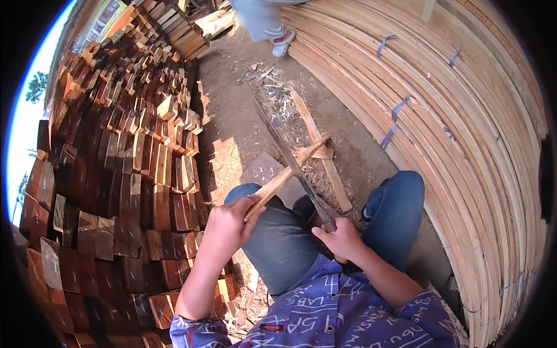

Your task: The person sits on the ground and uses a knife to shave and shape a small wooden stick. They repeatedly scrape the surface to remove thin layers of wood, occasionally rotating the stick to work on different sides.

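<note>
My left hand (230,225) is closed round one end of a pale wooden strip (268,191), which slants up and away over my left knee. In my right hand (342,239) is a machete (277,138) with a long, dark blade pointing away from me. Blade and strip cross near the strip's far half; whether the edge bites into the wood cannot be made out. Most of the machete's handle is hidden by my fingers. Beyond the strip, a long wooden offcut (335,181) lies on the ground, with a shorter piece (319,153) across it.
Stacked dark timber blocks (125,191) rise along my left. Long pale planks (371,87), tied with blue-grey strips, curve along my right. Shavings (281,98) litter the dirt ahead. A flat grey slab (262,169) lies near my knees. Another person's clog-shod foot (283,43) stands at the far end.
</note>
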Demonstrator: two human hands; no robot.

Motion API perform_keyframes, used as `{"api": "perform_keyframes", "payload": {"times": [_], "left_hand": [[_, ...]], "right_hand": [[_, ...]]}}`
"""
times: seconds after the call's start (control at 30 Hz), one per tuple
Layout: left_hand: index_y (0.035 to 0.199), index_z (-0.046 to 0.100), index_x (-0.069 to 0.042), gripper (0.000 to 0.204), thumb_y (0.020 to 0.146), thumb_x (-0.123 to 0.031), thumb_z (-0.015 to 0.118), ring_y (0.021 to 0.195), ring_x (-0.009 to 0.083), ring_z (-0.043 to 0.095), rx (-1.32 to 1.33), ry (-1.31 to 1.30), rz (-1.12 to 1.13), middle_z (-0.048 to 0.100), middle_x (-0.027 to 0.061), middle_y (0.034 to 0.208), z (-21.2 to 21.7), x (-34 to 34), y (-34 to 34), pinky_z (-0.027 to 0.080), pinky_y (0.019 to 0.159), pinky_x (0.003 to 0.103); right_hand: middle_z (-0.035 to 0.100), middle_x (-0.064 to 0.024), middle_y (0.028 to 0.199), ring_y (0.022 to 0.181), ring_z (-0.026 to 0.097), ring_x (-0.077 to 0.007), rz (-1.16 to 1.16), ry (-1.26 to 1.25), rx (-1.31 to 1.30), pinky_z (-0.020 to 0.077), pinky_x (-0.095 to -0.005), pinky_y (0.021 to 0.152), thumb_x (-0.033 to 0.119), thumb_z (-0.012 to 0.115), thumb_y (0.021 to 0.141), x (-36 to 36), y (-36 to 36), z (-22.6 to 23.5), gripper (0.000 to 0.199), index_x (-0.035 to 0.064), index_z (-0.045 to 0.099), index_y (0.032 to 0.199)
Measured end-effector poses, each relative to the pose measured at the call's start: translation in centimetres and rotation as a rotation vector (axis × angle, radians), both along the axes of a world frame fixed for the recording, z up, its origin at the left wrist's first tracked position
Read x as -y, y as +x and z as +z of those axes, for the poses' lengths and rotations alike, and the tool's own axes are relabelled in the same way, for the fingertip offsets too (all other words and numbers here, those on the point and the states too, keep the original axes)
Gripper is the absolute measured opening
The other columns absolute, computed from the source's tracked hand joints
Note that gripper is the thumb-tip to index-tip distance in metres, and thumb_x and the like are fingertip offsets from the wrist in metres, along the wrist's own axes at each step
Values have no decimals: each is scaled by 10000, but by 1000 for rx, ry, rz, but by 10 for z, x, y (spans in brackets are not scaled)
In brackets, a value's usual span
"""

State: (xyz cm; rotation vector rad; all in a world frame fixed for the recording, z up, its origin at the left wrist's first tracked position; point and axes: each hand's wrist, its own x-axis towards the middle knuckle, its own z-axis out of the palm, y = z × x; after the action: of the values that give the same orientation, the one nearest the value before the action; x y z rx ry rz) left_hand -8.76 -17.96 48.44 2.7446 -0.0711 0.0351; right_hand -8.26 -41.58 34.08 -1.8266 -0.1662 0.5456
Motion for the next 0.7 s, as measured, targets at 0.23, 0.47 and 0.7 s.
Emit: {"api": "perform_keyframes", "payload": {"times": [0.23,0.47,0.7], "left_hand": [[968,693,5,190,812,-95,651,658,380,681,-21,-193,212,666,216,707,-19,45,2,538,633,411],[916,699,3,148,799,-72,650,678,391,685,-43,-220,320,670,230,720,-36,45,-26,550,630,410],[877,697,18,111,815,-58,644,627,383,685,-24,-204,393,651,246,675,-54,46,-43,543,579,404]], "right_hand": [[619,-251,681,668,637,-426,-21,43,184,487,-447,595,275,693,876,-12,13,-3,331,-40,637,790],[646,-230,698,708,652,-425,122,-172,141,518,-486,653,224,675,860,-7,4,-2,249,-12,647,788],[644,-222,699,696,651,-414,206,-33,280,509,-471,637,190,706,824,-13,-10,18,214,-9,630,805]]}}
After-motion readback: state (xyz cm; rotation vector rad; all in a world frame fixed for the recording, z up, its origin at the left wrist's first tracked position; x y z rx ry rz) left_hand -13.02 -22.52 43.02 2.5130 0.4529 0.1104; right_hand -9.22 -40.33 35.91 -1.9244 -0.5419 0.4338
